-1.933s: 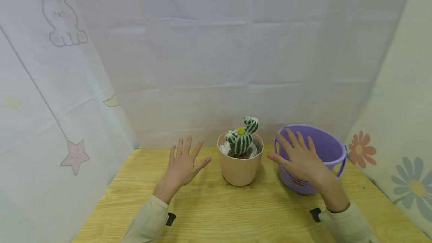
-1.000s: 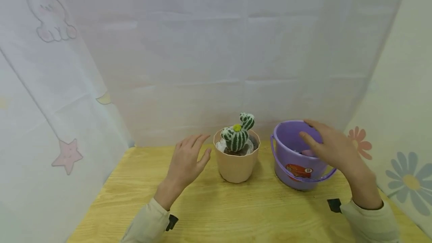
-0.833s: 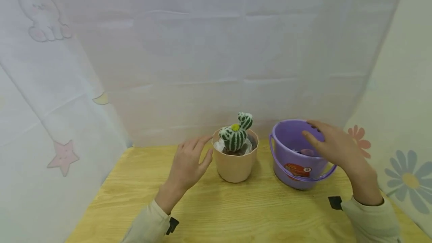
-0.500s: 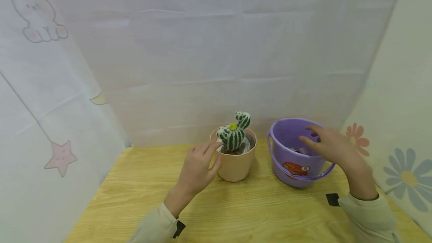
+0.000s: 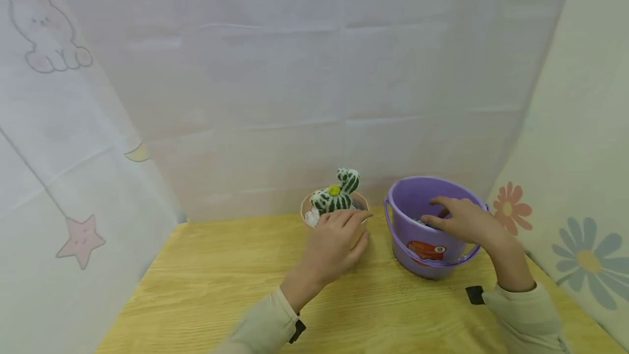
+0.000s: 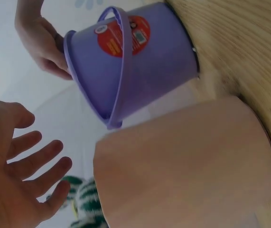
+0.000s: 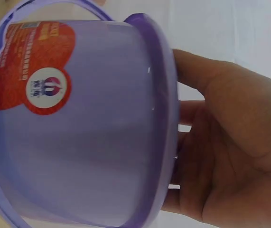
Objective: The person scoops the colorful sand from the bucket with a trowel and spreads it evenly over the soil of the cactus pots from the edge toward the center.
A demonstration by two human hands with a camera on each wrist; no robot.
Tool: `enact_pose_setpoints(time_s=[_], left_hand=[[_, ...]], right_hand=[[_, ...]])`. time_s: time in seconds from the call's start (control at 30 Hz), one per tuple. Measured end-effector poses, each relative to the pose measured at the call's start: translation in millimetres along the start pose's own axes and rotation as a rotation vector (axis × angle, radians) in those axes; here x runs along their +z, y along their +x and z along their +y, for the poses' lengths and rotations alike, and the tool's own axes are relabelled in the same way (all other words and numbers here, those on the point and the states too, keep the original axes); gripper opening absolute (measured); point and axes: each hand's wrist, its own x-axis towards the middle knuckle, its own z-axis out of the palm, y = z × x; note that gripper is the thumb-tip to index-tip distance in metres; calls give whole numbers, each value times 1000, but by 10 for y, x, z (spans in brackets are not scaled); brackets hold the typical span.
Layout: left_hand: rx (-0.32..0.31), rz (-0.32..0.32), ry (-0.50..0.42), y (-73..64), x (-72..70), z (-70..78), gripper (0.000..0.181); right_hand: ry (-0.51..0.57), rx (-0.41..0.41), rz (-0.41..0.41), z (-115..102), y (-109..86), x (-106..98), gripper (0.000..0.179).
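Note:
A purple bucket (image 5: pixel 401 236) with a red label stands upright on the right, its handle hanging down in front. My right hand (image 5: pixel 464 220) reaches over its near right rim, with the fingertips dipping into the opening; the right wrist view shows them hidden behind the bucket wall. Left of the bucket stands a peach flowerpot (image 6: pixel 182 166) holding a knitted green-and-white cactus (image 5: pixel 344 201) with a yellow flower. My left hand (image 5: pixel 334 245) hovers in front of the pot and covers much of it. Its fingers are loosely bent and apart in the left wrist view, holding nothing.
Both containers stand near the back of a wooden table (image 5: pixel 211 277). A pale sheet (image 5: pixel 255 97) hangs close behind them. Printed side sheets with a bunny, a star (image 5: pixel 81 240) and flowers (image 5: pixel 588 261) flank the table. The bucket's contents are mostly hidden.
My left hand has moved right, from beside the pot to in front of it. My right hand has crossed from the bucket's front to its right rim and lowered into the opening. The view has shifted slightly.

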Motion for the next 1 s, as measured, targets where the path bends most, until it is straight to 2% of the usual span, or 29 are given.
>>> enact_pose_setpoints(time_s=[0.1, 0.2, 0.3, 0.4, 0.5, 0.6, 0.7, 0.8, 0.9, 1.0], left_hand=[[-12, -18, -13, 79, 54, 101, 35], [-53, -40, -61, 126, 125, 202, 34], [-140, -59, -204, 164, 216, 308, 32], [-292, -76, -489, 209, 320, 408, 32], [-511, -63, -795, 252, 407, 500, 32], [-739, -10, -1013, 314, 489, 578, 36], [-937, 61, -1169, 390, 576, 653, 40], [-1092, 145, -1303, 478, 664, 722, 40], [-1195, 216, -1386, 543, 738, 776, 40], [-1249, 285, -1472, 587, 787, 811, 41]], right_hand=[[42, -32, 9, -5, -19, -25, 60], [68, -75, 53, -10, -9, -26, 51], [70, -80, 107, -31, 8, -11, 46], [89, -49, 156, -46, 18, 5, 44], [101, 2, 214, -33, 37, 31, 43], [91, 35, 312, -8, 85, 64, 39], [86, 39, 432, 24, 130, 114, 30], [100, 42, 548, 50, 159, 152, 25], [137, 50, 603, 75, 165, 160, 25], [164, 42, 569, 96, 159, 143, 26]])
